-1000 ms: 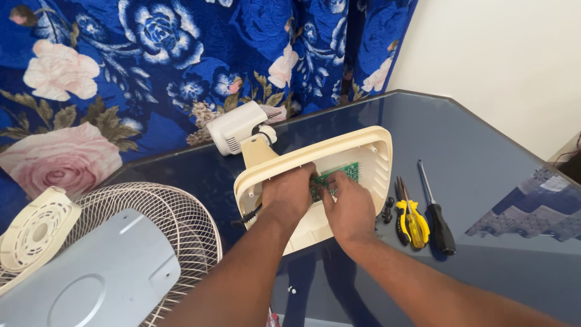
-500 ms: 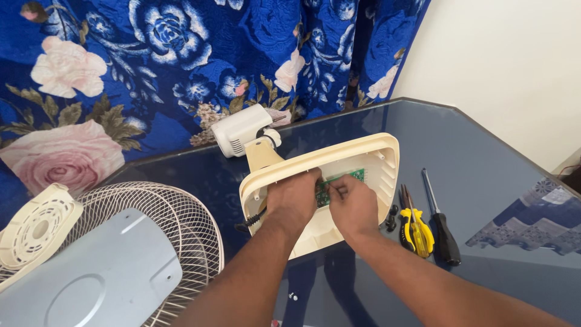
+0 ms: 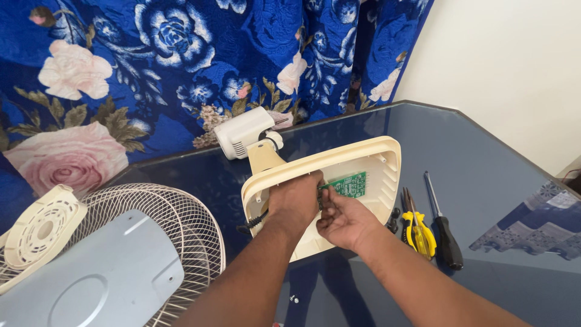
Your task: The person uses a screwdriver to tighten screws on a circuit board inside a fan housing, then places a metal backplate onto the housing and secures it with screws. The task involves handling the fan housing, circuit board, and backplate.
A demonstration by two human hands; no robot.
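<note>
Both my hands are inside the upturned cream fan base, at its green circuit board.

At far left a cream rear guard (image 3: 39, 229) lies beside a wire fan grille (image 3: 181, 224), with a grey-blue fan blade (image 3: 91, 281) resting on it. To the right, my left hand (image 3: 295, 200) lies palm down on the near-left part of the fan base (image 3: 381, 175), its fingers curled over the inside; whether they pinch anything I cannot tell. My right hand (image 3: 342, 218) sits just right of it, fingertips bunched together at the left edge of the green circuit board (image 3: 350, 184); a firm grip I cannot confirm. The white motor housing (image 3: 243, 132) lies beyond the base. Yellow-handled pliers (image 3: 417, 231) and a black-handled screwdriver (image 3: 445, 233) lie to the right. Since half a second ago my hands have barely shifted.
</note>
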